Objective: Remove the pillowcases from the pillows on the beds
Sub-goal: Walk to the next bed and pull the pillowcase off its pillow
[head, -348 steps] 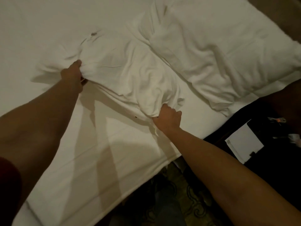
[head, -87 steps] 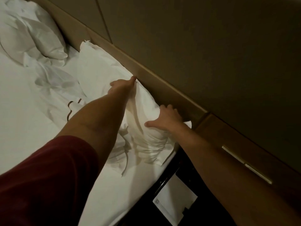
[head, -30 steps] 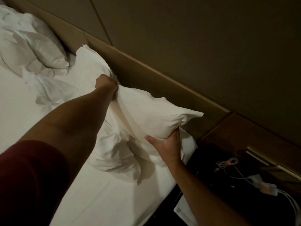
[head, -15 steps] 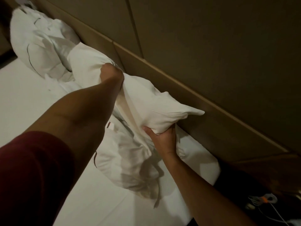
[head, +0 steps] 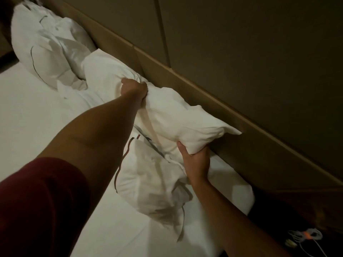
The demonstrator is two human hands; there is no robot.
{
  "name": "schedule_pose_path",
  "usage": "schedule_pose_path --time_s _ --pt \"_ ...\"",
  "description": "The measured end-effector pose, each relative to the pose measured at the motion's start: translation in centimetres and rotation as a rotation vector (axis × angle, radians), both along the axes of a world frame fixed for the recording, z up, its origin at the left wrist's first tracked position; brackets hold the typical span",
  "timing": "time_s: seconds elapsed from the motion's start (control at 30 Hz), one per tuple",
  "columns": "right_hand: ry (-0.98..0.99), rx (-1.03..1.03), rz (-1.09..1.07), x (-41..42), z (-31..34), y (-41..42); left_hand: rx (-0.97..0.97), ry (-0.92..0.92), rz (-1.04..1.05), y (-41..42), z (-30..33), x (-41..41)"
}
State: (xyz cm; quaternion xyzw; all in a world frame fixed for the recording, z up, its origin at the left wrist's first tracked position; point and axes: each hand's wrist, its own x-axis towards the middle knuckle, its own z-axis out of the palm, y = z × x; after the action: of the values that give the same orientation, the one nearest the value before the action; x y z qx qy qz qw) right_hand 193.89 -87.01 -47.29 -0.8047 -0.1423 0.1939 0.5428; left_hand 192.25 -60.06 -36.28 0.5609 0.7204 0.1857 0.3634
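**Now Two Hands Hold One White Pillow**

Far over on the left, a heap of loose white cloth (head: 50,58) lies crumpled at the head of the bed (head: 27,117). It has a thin dark line sewn along its edge. It rests against the long brown headboard (head: 185,80) that runs along the wall.

Next comes a red sleeve (head: 37,206) at the bottom left corner. A bare arm reaches out of it, up and across the white sheet. At the end of that arm is the left hand (head: 134,88). It is closed in a tight fist, and it grips a bunch of white cloth at the top of the pillow (head: 181,117). The cloth wrinkles up around the fist.

The pillow is plump and white. It is lifted off the sheet, just beside the headboard. One pointy corner sticks out to the right and touches the headboard.

Under the pillow, a pillowcase (head: 148,182) hangs down loose and lies rumpled on the sheet. It has a thin dark red line near its edge.

The right hand (head: 194,162) is below the pillow. Its fingers curl up and squeeze the bottom edge of the pillow.

At the bottom right, off the bed, it is very dark. A bundle of white cable (head: 304,236) with an orange tie lies there.
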Motion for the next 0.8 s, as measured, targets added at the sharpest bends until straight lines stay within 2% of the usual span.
schedule_pose_path --time_s 0.17,0.43,0.67,0.8 --pt "0.044 0.015 -0.034 0.5 1.8 -0.8 -0.014 0.123 -0.088 -1.9 -0.3 0.6" --pt "-0.101 0.016 -0.116 1.7 3.8 -3.2 -0.02 0.069 -0.072 -4.3 0.5 1.4" --pt "-0.006 -0.043 -0.006 1.3 3.8 -5.3 -0.046 0.207 -0.238 -6.5 -0.9 1.9" --pt "-0.039 0.018 -0.031 1.3 5.3 -5.8 -0.011 0.184 -0.231 -7.2 -0.9 1.4"
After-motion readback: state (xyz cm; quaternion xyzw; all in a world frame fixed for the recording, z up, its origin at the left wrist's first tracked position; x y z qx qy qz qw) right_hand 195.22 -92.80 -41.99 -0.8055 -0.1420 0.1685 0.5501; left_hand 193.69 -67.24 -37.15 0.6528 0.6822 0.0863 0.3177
